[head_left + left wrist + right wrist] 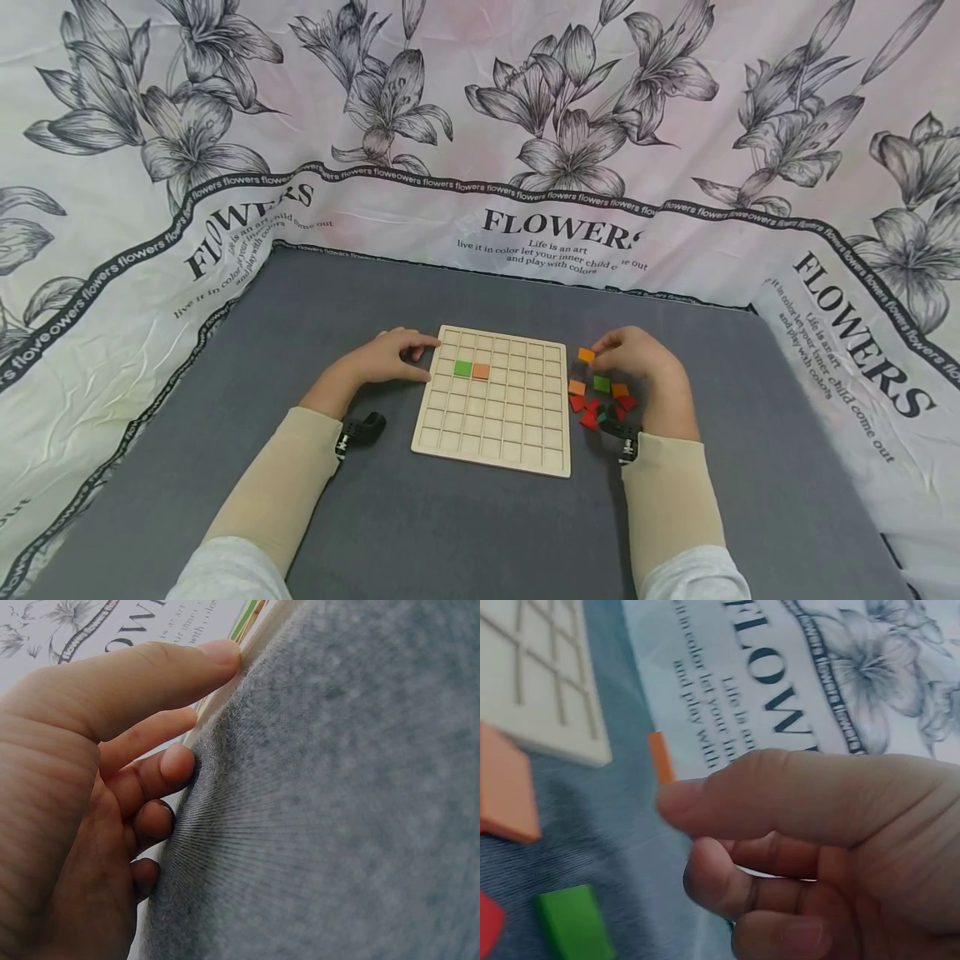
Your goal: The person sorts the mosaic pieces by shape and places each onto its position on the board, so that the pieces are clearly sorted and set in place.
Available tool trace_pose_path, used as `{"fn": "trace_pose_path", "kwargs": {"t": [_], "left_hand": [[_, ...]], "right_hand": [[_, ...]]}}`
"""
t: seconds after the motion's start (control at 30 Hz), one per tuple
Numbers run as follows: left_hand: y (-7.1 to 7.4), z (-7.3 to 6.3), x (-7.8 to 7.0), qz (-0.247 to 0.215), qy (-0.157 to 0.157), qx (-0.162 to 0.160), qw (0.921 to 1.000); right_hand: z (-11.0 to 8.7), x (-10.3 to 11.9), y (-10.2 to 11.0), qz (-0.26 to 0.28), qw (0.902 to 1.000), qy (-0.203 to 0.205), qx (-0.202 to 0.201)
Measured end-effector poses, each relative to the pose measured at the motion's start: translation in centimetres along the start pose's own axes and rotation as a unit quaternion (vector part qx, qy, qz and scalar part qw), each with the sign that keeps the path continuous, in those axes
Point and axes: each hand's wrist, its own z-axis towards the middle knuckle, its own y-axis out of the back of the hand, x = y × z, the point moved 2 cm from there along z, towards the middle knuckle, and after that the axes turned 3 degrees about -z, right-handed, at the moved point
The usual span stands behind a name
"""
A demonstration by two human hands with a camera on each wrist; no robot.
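A wooden grid board (491, 400) lies on the table, with a green tile (462, 368) and a light orange tile (481, 371) side by side in cells at its upper left. Against the board's left edge, the thumb and index finger of my left hand (382, 358) rest, the other fingers loosely bent. My right hand (637, 354) pinches an orange tile (660, 756) between thumb and fingers, just right of the board. Below that hand lie a loose green tile (574, 922), a light orange tile (508, 784) and another orange tile (620, 390).
Several red tiles (589, 419) lie in a loose pile right of the board, partly hidden by the right wrist camera (618, 423). The grey table (450, 533) is bordered by a flower-printed cloth (420, 200) at the back and sides.
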Motion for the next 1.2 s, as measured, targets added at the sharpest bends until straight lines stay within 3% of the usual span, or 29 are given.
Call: {"fn": "trace_pose_path", "kwargs": {"t": [0.27, 0.6, 0.93, 1.2], "left_hand": [[0.1, 0.0, -0.1, 0.004, 0.005, 0.001, 1.0000], [0.1, 0.0, -0.1, 0.003, 0.004, 0.002, 1.0000], [0.0, 0.1, 0.1, 0.010, -0.007, 0.002, 0.9999], [0.0, 0.1, -0.1, 0.006, -0.005, 0.003, 1.0000]], "right_hand": [[-1.3, 1.5, 1.2, 0.052, 0.9972, 0.031, -0.045], [-2.1, 4.9, 0.5, 0.039, 0.9904, 0.097, -0.090], [-0.8, 7.2, -2.4, 0.026, 0.9897, 0.126, -0.064], [0.7, 7.8, -5.2, 0.009, 0.9908, 0.134, -0.013]]}}
